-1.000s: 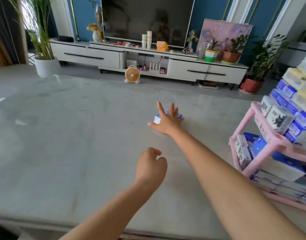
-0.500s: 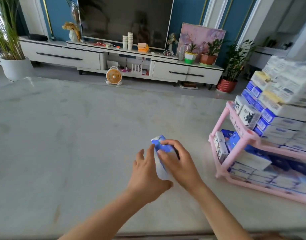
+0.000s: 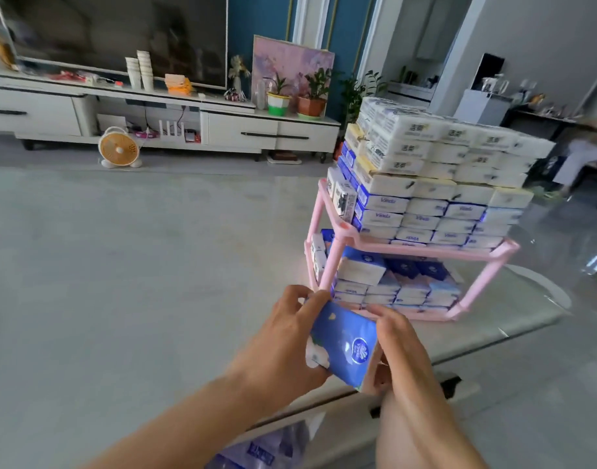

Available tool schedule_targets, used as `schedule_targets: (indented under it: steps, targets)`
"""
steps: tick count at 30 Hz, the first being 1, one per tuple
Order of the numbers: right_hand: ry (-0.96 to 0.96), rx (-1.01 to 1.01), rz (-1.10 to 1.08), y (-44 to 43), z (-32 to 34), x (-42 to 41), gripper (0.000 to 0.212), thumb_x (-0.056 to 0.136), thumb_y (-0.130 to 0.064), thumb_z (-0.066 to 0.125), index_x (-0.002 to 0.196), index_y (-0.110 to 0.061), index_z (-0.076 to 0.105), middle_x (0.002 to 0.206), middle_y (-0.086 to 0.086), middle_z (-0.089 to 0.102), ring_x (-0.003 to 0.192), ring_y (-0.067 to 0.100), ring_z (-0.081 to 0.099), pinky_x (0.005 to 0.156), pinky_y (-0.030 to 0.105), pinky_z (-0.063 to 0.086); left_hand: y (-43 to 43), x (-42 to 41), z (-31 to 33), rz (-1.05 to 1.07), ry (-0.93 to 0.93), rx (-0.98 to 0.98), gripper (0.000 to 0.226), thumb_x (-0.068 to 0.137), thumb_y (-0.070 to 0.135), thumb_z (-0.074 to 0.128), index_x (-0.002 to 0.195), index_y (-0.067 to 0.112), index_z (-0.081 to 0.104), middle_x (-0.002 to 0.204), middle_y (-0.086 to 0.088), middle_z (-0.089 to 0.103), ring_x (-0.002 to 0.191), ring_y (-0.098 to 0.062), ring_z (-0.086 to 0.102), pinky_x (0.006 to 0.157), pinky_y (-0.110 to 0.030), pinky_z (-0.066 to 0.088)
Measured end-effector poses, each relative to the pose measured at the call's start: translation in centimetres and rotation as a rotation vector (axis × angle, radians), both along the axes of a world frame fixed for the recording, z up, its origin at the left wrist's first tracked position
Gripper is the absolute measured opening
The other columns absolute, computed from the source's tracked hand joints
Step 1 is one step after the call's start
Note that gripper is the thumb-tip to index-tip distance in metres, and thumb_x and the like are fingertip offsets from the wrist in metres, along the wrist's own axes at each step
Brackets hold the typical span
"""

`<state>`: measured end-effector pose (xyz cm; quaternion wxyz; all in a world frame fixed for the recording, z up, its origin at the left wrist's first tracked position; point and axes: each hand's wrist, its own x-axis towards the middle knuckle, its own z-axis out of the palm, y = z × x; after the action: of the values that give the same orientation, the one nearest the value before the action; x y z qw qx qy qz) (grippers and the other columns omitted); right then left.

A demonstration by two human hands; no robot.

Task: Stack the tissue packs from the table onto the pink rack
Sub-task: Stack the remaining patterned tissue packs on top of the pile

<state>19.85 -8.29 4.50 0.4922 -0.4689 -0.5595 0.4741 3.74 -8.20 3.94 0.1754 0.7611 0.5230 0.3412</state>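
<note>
One blue tissue pack (image 3: 344,343) hangs pinched between left hand (image 3: 283,336) and right hand (image 3: 403,346), at seven o'clock from the pink rack (image 3: 332,262); likely light, soft, slick-wrapped, best gripped by its ends.

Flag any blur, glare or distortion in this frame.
Head view: wide-angle distortion bows the TV cabinet and tilts the pink rack; motion blur smears print on the stacked packs; glare on the table at right; held blue pack fairly sharp.

Two hands (image 3: 279,346) (image 3: 403,353), one held tissue pack (image 3: 345,343), one pink rack (image 3: 335,262), one fan (image 3: 119,149).
</note>
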Motion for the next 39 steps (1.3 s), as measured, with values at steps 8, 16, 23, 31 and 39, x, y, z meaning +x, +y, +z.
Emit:
schedule_targets:
  steps: [8,16,23,31,39]
  targets:
    - [-0.027,0.002,-0.053,-0.3,-0.1,8.1,0.041,0.056,-0.047,0.079,0.087,-0.022,0.069,0.066,0.003,0.065,0.050,0.010,0.054,0.044,0.021,0.044,1.7,5.9,1.8,-0.112,0.226,0.021,0.071,0.077,0.033,0.066,0.138,0.021,0.033,0.128,0.000,0.035,0.119,-0.019,0.041,0.098,-0.029,0.038]
    - [0.503,-0.164,-0.400,5.0,-1.2,10.4,0.015,0.092,-0.012,0.049,0.078,-0.012,0.051,0.061,0.005,0.052,0.046,0.010,0.050,0.042,0.015,0.044,3.5,8.6,2.6,0.236,0.203,-0.050,0.041,0.093,0.031,0.045,0.131,0.017,0.038,0.125,-0.001,0.040,0.112,-0.023,0.048,0.082,-0.031,0.041]
    - [0.615,-0.125,-0.431,9.0,-1.4,7.6,0.015,0.093,-0.021,0.054,0.095,-0.006,0.054,0.072,0.007,0.055,0.059,0.013,0.054,0.050,0.017,0.050,5.0,9.1,1.2,0.359,0.258,-0.167,0.065,0.092,0.020,0.044,0.145,0.026,0.008,0.137,-0.008,0.031,0.104,-0.030,0.054,0.071,-0.029,0.037]
    - [-0.006,0.234,-0.573,11.2,-2.3,6.0,0.028,0.087,-0.018,0.062,0.112,-0.007,0.058,0.106,0.012,0.055,0.077,-0.001,0.055,0.072,0.012,0.047,6.0,10.0,1.0,0.425,0.235,-0.123,0.071,0.091,0.017,0.044,0.145,0.028,0.000,0.130,-0.003,0.040,0.093,-0.027,0.055,0.066,-0.029,0.038]
    - [-0.085,0.249,-0.493,12.2,-2.2,5.5,0.023,0.089,-0.018,0.058,0.111,-0.014,0.058,0.104,0.008,0.061,0.085,0.025,0.061,0.081,0.046,0.051,7.2,10.0,1.4,0.496,0.163,-0.191,0.067,0.086,0.013,0.045,0.142,0.020,0.009,0.121,-0.004,0.047,0.074,-0.028,0.045,0.061,-0.031,0.036]
